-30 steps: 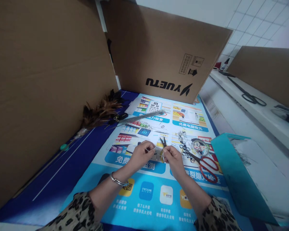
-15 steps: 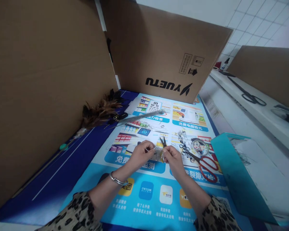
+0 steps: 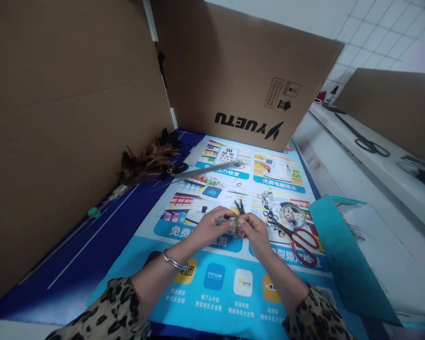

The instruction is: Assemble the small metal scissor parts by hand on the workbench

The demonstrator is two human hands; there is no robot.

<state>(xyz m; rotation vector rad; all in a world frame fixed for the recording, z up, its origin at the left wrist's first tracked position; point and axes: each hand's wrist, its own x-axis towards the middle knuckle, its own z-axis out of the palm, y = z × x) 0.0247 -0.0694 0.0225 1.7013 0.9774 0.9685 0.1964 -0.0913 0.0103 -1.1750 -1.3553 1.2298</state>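
My left hand [image 3: 209,228] and my right hand [image 3: 255,232] meet over the blue printed poster [image 3: 230,278], fingers pinched together on a small silvery piece [image 3: 234,227] held between them. What the piece is I cannot make out. A small pair of black pliers [image 3: 239,207] lies on the poster just beyond my fingertips. Red-handled scissors [image 3: 302,241] lie to the right of my right hand. A silver bangle sits on my left wrist.
Tall cardboard sheets [image 3: 71,118] wall in the left and back; the back one reads YUETU [image 3: 248,126]. A feather duster [image 3: 145,163] and a bundle of thin metal rods [image 3: 208,171] lie at the back left. A teal folder [image 3: 343,264] lies at the right. Black scissors [image 3: 366,140] rest on the neighbouring white bench.
My hands have drawn closer together, so the silvery piece between them shows less. The view has shifted slightly.
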